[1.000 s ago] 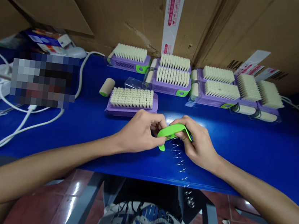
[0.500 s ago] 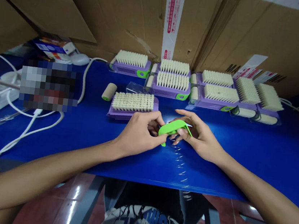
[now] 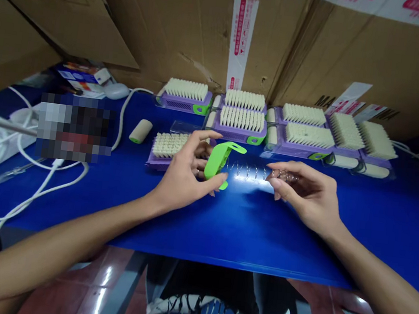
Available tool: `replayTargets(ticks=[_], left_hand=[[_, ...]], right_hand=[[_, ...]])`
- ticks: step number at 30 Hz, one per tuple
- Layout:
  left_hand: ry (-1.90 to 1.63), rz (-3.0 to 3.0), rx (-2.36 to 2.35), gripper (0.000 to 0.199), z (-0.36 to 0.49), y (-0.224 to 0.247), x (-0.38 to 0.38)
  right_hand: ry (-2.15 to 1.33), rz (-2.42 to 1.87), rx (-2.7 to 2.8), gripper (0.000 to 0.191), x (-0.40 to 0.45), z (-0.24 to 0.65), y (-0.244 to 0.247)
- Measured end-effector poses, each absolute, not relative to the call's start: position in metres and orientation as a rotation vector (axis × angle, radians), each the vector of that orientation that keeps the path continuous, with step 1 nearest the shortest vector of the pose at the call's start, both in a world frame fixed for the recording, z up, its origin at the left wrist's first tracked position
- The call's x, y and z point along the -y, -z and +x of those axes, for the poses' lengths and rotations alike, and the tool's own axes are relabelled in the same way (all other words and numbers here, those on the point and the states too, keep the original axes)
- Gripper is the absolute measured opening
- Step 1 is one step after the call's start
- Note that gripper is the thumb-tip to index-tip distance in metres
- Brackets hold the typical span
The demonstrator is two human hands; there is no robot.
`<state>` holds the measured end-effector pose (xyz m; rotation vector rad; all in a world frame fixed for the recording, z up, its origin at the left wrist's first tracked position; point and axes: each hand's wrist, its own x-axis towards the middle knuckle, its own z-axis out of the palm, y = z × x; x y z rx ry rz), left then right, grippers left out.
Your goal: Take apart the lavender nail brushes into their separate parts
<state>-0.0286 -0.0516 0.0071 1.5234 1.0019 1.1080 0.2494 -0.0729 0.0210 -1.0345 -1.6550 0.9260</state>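
My left hand (image 3: 183, 174) grips a curved bright green plastic part (image 3: 219, 159), held upright just above the blue table (image 3: 356, 231). A thin wire spring (image 3: 248, 171) stretches from that part across to my right hand (image 3: 306, 193), whose fingertips pinch its bunched end. Behind my left hand lies a purple brush with cream bristles (image 3: 165, 145), partly hidden by my fingers.
Several purple brushes with cream bristles (image 3: 241, 119) stand in rows at the back, with cream rollers beside them (image 3: 374, 170). A loose roller (image 3: 140, 130) lies left of centre. White cables (image 3: 39, 177) sprawl on the left. Cardboard boxes (image 3: 322, 48) wall the rear.
My hands have drawn apart: the left carried the green part left and tilted it upright, the right moved right, stretching the spring between them.
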Motion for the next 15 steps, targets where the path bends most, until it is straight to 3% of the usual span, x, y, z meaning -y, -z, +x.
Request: replayTargets(ticks=[2, 7, 15], left_hand=[[-1.037, 1.493, -0.886, 0.069, -0.029, -0.007, 0.052], [-0.973, 1.440, -0.723, 0.043, -0.030, -0.001, 0.049], [-0.970, 1.409, -0.649, 0.039, -0.030, 0.007, 0.046]], right_hand=[[-0.753, -0.953, 1.738, 0.021, 0.075, 0.249, -0.021], [-0.330, -0.717, 1.915, 0.042, 0.080, 0.247, -0.023], [-0.145, -0.689, 1.988, 0.046, 0.083, 0.249, -0.021]])
